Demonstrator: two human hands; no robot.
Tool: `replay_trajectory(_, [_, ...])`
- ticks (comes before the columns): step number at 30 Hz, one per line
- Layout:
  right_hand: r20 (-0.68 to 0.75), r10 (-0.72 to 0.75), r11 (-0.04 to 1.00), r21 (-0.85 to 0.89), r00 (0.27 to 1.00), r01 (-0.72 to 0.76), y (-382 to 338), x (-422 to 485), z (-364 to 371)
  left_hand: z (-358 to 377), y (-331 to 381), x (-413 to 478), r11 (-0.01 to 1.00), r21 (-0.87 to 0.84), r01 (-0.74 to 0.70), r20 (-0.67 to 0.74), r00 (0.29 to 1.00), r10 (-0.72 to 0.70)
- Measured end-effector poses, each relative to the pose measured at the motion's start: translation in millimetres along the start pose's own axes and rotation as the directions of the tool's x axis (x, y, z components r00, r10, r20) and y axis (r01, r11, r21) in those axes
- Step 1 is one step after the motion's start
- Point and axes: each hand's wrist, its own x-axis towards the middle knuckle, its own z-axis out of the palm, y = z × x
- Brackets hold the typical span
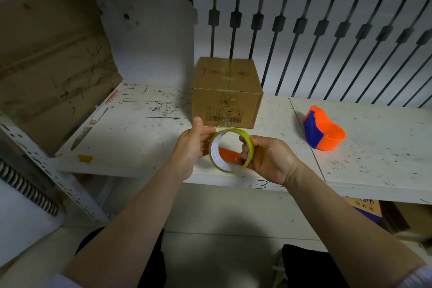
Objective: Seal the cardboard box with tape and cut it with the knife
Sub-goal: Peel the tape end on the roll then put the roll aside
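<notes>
A small closed cardboard box (226, 93) stands on the white shelf (131, 138), with clear tape running over its top and down its front face. In front of it I hold a yellowish tape roll (248, 147) in the air. My right hand (268, 159) grips the roll with fingers through its core. My left hand (194, 145) pinches the roll's left edge, where a clear strip leads up to the box. An orange knife (230, 154) lies on the shelf behind the roll, seen through its hole and partly hidden.
An orange and blue tape dispenser (323, 131) lies on the shelf to the right. A large flattened cardboard sheet (51, 58) leans at the left. White slatted panels (327, 37) stand behind the box. Cardboard boxes (371, 210) sit under the shelf at the right.
</notes>
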Motion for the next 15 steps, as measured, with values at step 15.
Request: replay_trajectory(15, [-0.070,-0.030,0.999,0.026,0.997,0.032,3,12,-9,-4,7,2,0.964,0.117,0.237,0.093,0.964,-0.249])
